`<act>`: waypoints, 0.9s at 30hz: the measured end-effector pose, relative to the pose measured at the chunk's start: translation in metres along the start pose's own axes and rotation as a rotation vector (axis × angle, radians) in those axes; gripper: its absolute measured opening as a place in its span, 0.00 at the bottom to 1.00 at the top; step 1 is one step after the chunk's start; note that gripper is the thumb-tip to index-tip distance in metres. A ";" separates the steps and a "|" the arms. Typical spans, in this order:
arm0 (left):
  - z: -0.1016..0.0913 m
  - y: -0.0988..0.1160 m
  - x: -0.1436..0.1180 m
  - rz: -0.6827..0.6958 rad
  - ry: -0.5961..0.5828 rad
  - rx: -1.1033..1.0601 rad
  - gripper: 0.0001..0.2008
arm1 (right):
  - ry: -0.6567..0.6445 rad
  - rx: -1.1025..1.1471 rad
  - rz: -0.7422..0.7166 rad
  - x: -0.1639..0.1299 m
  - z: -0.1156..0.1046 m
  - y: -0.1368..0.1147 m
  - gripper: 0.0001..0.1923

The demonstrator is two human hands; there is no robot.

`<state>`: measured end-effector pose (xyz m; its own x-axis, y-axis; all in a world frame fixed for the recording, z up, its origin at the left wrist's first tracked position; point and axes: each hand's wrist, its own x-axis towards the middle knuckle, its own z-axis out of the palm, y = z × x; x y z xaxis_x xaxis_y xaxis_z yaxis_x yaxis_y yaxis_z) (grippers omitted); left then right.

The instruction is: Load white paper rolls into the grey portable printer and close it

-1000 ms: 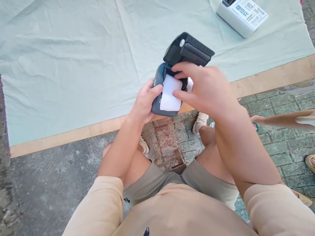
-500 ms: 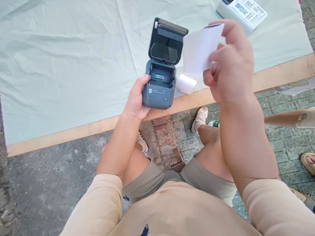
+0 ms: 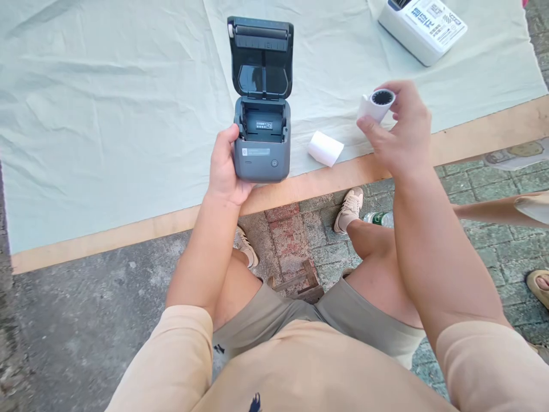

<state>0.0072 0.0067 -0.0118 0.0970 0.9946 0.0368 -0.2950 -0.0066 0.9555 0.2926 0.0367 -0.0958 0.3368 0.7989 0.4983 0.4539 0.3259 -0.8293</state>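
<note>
A dark blue-grey label printer (image 3: 262,160) rests in my left hand (image 3: 225,166), gripped at its left side and from below, over the table's front edge. Its black lid (image 3: 261,60) stands raised, and the paper bay beneath holds only a small printed sticker. My right hand (image 3: 401,129) pinches a white paper roll (image 3: 372,109) with a dark hollow core, its end turned towards me. A second white roll or curled paper (image 3: 326,148) lies on the cloth between my hands, touched by neither.
A pale green cloth (image 3: 128,114) covers the table, whose wooden edge (image 3: 107,236) shows along the front. At the back right lies a white box-shaped device (image 3: 422,28) with printed labels. A water bottle (image 3: 380,218) is on the brick paving. Another person's foot (image 3: 540,283) shows at far right.
The printer has moved left and slightly up in my left hand and now faces me squarely. My right hand has lowered and turned the roll, so its core shows and the flat paper sheet no longer hangs out.
</note>
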 end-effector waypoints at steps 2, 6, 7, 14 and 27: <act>0.001 -0.002 0.001 -0.003 -0.005 0.001 0.22 | -0.033 -0.109 0.140 0.000 -0.002 -0.001 0.24; 0.002 -0.003 0.001 -0.013 -0.010 -0.018 0.22 | -0.086 -0.171 0.137 -0.012 -0.011 -0.011 0.37; 0.002 -0.003 0.002 -0.019 -0.011 -0.025 0.21 | -0.037 -0.157 0.008 -0.018 -0.013 -0.016 0.36; 0.001 -0.005 0.004 0.000 -0.012 -0.035 0.23 | -0.142 -0.471 -0.373 -0.060 0.017 -0.063 0.15; 0.003 -0.005 0.001 -0.047 0.011 -0.039 0.19 | -0.215 0.214 0.183 -0.032 0.021 -0.078 0.28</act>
<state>0.0112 0.0074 -0.0158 0.1016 0.9948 -0.0111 -0.3271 0.0439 0.9440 0.2286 -0.0036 -0.0522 0.2045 0.9347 0.2907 0.2116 0.2478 -0.9454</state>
